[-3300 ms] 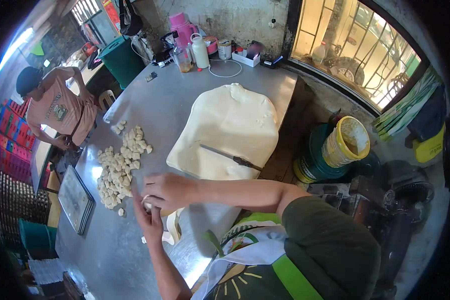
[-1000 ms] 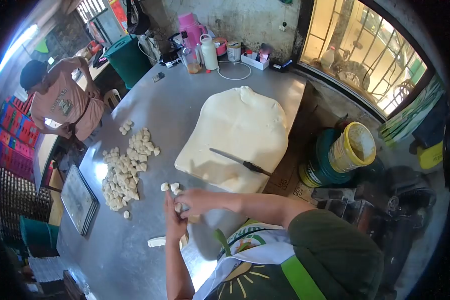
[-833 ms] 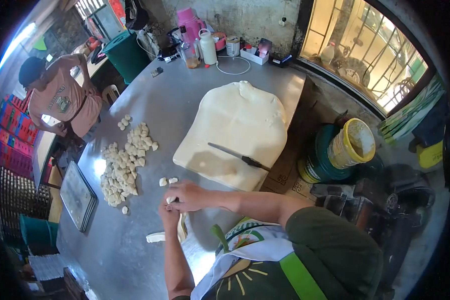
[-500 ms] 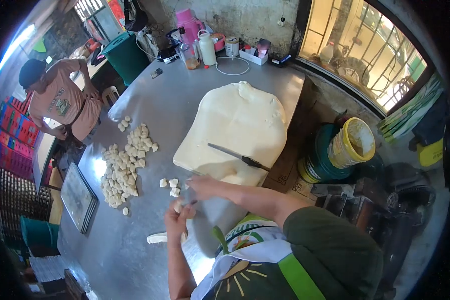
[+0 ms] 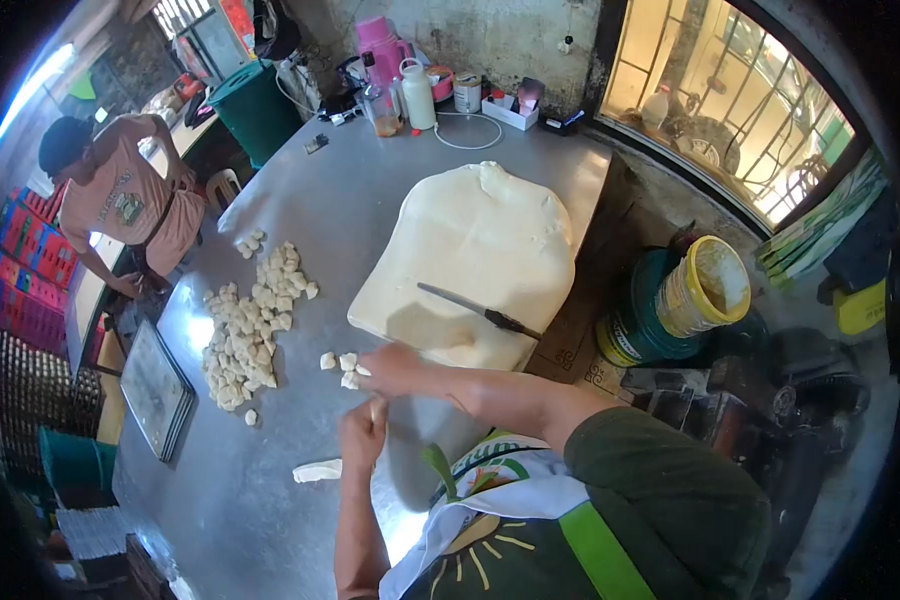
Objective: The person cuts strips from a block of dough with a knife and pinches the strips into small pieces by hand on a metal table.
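Observation:
My left hand (image 5: 364, 432) is closed in a fist over the metal table. A lump of dough showed in it half a second ago, but its contents are now hidden. Just beyond it, my right hand (image 5: 394, 370) is closed, with a small pale piece of dough (image 5: 362, 370) at its fingertips. That piece is right beside a few cut dough pieces (image 5: 328, 361). A short dough strip (image 5: 317, 471) lies left of my left forearm. Past my right hand spreads a large dough slab (image 5: 470, 240), with a dark-handled knife (image 5: 478, 307) lying on it.
A heap of dough pieces (image 5: 245, 340) covers part of the table to the left, near stacked trays (image 5: 158, 392). Bottles and a white jug (image 5: 417, 95) stand at the back. Buckets (image 5: 705, 285) are at the right. Another person (image 5: 130, 200) stands across on the left.
My right hand has moved slightly away from me to the small pieces. My left hand has turned into a fist, hiding the dough it showed. The other person's lower hand has shifted.

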A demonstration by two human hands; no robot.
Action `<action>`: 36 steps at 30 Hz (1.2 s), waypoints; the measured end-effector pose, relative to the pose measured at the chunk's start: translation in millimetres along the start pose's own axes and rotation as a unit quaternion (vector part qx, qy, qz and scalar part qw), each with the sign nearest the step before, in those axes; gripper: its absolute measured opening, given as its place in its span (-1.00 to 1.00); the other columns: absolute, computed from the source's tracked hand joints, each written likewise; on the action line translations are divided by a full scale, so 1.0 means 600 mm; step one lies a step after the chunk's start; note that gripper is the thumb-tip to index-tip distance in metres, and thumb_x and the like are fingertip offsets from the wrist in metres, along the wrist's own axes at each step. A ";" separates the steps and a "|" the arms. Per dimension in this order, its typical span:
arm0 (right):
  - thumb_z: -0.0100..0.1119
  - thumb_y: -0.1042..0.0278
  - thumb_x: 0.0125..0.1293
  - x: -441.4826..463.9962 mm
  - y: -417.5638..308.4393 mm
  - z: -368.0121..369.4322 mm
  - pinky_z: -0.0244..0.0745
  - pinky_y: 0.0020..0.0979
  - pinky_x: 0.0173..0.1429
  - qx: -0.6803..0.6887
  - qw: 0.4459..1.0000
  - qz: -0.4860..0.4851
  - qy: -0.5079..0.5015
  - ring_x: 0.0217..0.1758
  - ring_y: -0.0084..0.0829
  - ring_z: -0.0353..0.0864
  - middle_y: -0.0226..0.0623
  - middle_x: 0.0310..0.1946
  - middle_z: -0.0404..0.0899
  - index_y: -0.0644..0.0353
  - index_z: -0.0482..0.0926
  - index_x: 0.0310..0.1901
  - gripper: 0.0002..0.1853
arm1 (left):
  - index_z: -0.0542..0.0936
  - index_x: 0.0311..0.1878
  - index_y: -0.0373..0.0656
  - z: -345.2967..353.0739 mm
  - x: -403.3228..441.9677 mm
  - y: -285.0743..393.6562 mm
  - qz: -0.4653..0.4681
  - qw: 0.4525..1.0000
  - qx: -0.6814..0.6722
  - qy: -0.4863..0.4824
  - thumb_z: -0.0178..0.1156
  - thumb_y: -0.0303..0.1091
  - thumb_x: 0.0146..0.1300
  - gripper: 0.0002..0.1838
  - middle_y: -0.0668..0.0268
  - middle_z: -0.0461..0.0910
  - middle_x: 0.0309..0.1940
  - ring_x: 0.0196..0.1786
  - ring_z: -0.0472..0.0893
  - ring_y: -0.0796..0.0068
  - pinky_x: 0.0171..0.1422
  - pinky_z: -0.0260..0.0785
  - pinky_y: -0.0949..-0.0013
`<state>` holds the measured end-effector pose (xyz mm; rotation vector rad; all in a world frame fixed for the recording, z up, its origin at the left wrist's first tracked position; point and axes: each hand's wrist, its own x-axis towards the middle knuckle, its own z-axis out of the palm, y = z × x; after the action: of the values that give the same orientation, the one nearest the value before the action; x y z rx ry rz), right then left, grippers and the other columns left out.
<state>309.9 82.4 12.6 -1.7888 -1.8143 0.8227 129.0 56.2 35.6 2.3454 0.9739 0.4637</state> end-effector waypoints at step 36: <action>0.40 0.00 0.06 -0.042 -0.065 -0.022 0.54 -0.10 0.05 0.107 0.992 -0.050 0.038 -0.03 -0.06 0.64 -0.07 -0.20 0.64 0.16 0.59 -0.11 -0.53 | 0.57 0.15 -0.24 -0.005 0.017 0.019 -0.280 0.959 -0.025 -0.033 0.23 -0.39 0.25 -0.61 0.08 0.67 -0.10 0.01 0.65 0.27 0.06 0.46 0.25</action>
<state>292.1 59.5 51.1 -1.5602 -1.6851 0.8629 140.2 58.1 46.1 1.9048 1.5016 0.1772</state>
